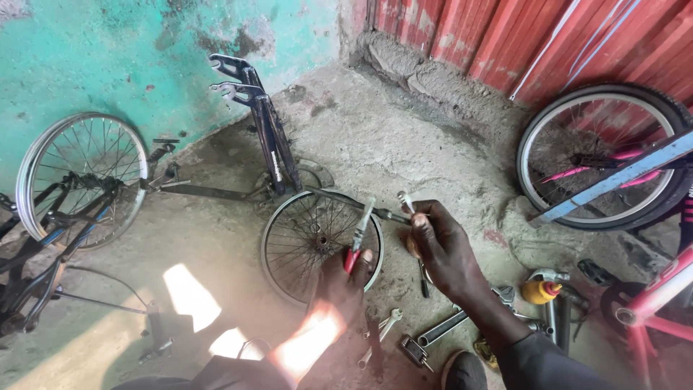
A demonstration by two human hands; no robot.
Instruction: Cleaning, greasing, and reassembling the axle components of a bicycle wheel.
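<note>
Left hand closed in a grip around the red handles of a pair of pliers, jaws pointing up and away, held over the near rim of the bare spoked wheel lying flat on the concrete floor. Right hand just right of that wheel, fingers pinched together on a small metal part raised upright; exactly what the part is, cannot tell. Pliers tip and the part are near each other, not touching. Behind the wheel, a dark bicycle frame stands inverted, fork ends up. Right of the wheel and near the right forearm, loose tools on the floor: spanners, a yellow oil can. Far right of the wheel, a tyred wheel leans against the red corrugated wall. Far left of it, another rim against the turquoise wall.
</note>
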